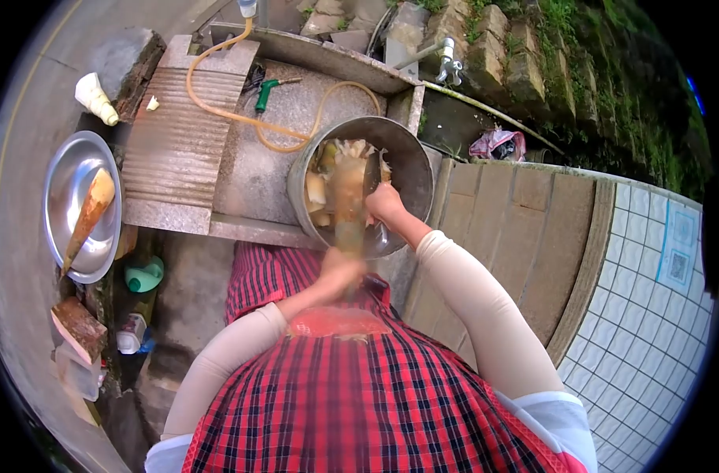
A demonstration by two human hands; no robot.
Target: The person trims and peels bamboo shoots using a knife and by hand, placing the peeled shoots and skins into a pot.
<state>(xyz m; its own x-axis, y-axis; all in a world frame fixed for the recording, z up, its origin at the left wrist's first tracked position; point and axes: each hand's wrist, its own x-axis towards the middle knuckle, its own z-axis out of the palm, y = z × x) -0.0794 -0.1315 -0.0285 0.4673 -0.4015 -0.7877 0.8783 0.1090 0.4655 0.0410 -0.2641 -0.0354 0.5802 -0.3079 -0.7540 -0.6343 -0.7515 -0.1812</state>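
Note:
A large metal pot stands in front of me with pale cut pieces inside. Over its mouth is a long bamboo shoot, blurred by motion. My left hand is closed round the lower end of the shoot, at the near rim. My right hand is closed on a knife, its handle hidden in the fist. The dark blade of the knife points away from me, along the right side of the shoot. Whether the blade touches it I cannot tell.
Left, a metal basin holds another bamboo shoot; a peeled shoot lies on the ledge above. Behind the pot is a stone sink with an orange hose and green spray nozzle. A tap stands farther back.

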